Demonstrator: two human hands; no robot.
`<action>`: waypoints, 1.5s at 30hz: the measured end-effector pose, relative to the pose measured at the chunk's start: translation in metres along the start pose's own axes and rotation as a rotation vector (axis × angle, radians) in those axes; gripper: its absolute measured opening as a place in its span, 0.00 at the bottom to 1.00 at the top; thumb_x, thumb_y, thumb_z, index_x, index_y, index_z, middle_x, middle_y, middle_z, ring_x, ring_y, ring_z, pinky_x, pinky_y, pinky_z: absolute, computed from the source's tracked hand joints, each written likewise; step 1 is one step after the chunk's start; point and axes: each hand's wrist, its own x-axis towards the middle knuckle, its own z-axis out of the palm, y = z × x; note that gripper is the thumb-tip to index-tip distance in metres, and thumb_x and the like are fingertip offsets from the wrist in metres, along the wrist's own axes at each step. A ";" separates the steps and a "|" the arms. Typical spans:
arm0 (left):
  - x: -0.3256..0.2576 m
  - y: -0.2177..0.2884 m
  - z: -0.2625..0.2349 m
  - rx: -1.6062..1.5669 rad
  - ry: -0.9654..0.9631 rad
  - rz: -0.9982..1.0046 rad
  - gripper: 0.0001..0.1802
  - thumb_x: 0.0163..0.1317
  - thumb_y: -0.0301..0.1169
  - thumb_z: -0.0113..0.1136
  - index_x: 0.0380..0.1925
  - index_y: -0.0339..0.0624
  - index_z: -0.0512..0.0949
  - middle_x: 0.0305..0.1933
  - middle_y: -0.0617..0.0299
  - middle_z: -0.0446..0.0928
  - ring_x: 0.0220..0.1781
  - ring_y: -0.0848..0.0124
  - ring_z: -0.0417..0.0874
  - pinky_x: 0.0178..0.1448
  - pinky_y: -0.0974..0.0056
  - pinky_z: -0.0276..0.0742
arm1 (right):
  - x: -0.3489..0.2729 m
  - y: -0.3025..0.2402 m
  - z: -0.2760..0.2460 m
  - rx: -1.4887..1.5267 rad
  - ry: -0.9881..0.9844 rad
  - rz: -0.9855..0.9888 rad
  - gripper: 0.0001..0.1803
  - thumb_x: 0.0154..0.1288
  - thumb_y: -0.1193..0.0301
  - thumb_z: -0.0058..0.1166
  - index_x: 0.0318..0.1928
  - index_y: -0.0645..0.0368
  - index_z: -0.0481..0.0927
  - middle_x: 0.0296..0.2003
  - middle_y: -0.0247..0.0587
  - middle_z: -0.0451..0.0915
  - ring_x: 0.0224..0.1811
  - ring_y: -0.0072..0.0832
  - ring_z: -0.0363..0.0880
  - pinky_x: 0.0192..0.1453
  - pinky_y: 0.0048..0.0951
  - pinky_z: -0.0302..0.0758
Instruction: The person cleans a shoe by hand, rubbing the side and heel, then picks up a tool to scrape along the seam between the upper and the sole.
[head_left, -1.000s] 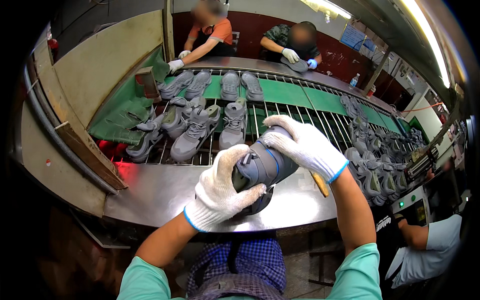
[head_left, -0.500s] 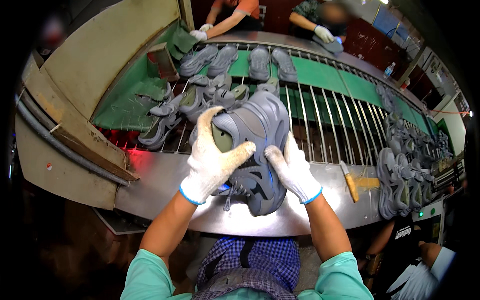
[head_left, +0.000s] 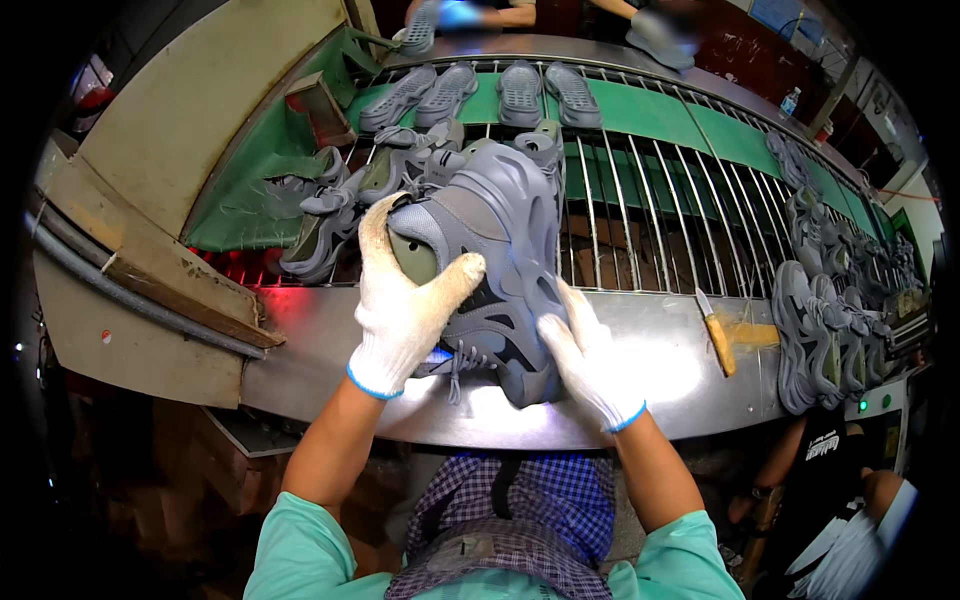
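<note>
A grey sneaker (head_left: 510,210) with a thick sculpted sole and olive lining is held up over the metal ledge (head_left: 310,370), its heel end pointing away from me and its sole turned to the right. My left hand (head_left: 400,305), in a white knit glove, grips it by the collar opening, thumb across the upper. My gloved right hand (head_left: 585,362) closes against the sole side near the toe end. The laces hang below the upper. On the ledge to the right of my right hand lies a knife (head_left: 718,340) with a wooden handle.
Beyond the ledge runs a conveyor of metal rods (head_left: 640,215) with a green strip. Several grey soles (head_left: 520,95) and sneakers (head_left: 330,230) lie on it. More sneakers (head_left: 800,335) stand at right. A beige panel (head_left: 200,110) rises at left. Co-workers' hands (head_left: 465,15) show across.
Both hands and the sneaker have shifted slightly left, and my right hand has slid lower along the sole. Across the conveyor, a co-worker now holds up a sole.
</note>
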 end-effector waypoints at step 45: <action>-0.164 0.060 0.045 0.136 -0.524 1.177 0.19 0.57 0.36 0.70 0.51 0.54 0.84 0.50 0.50 0.83 0.47 0.52 0.87 0.47 0.54 0.90 | -0.145 -0.087 -0.120 -0.611 -0.232 0.271 0.33 0.76 0.47 0.59 0.66 0.62 0.76 0.43 0.62 0.88 0.46 0.56 0.90 0.51 0.48 0.86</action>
